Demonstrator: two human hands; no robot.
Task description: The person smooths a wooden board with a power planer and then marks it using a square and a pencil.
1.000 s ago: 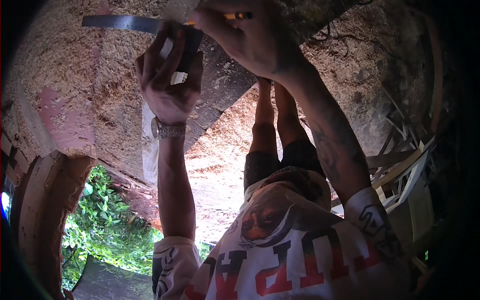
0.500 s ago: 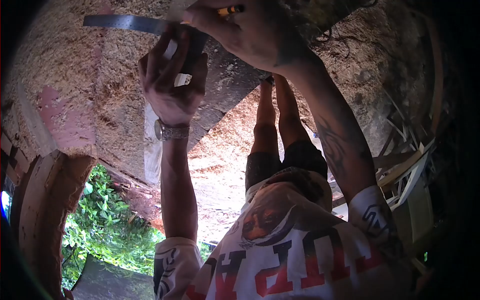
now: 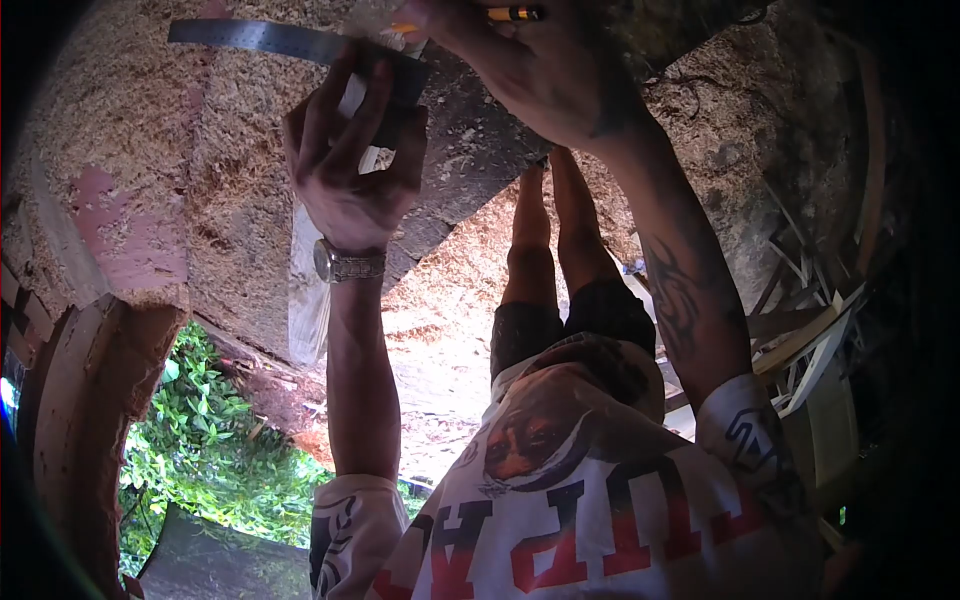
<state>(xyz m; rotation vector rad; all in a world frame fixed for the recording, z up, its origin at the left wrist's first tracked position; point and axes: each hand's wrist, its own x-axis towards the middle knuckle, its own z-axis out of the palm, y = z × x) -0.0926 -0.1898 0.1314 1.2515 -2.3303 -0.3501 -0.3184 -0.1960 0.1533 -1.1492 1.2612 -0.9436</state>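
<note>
My left hand (image 3: 350, 170), with a watch on its wrist, is closed around the dark stock of a metal square. The square's ruled blade (image 3: 250, 36) extends to the left over a board strewn with sawdust. A pale piece of wood (image 3: 308, 290) runs under my left wrist. At the top, my right hand (image 3: 530, 75) grips an orange and black pencil (image 3: 514, 14), its fingers close to the right end of the square. The pencil's tip is blurred and hard to make out. Below both hands lies a dark board (image 3: 455, 150).
Sawdust covers the ground (image 3: 440, 310) around my legs (image 3: 530, 230). Wood offcuts (image 3: 815, 340) are piled at the right. A thick wooden piece (image 3: 90, 380) stands at the left, beside green plants (image 3: 220, 460). A dark sheet (image 3: 220, 560) lies at the lower left.
Both hands have shifted slightly to the right, the right hand also a little upward with the pencil. The square's blade has tilted slightly and sits a bit higher at its left end.
</note>
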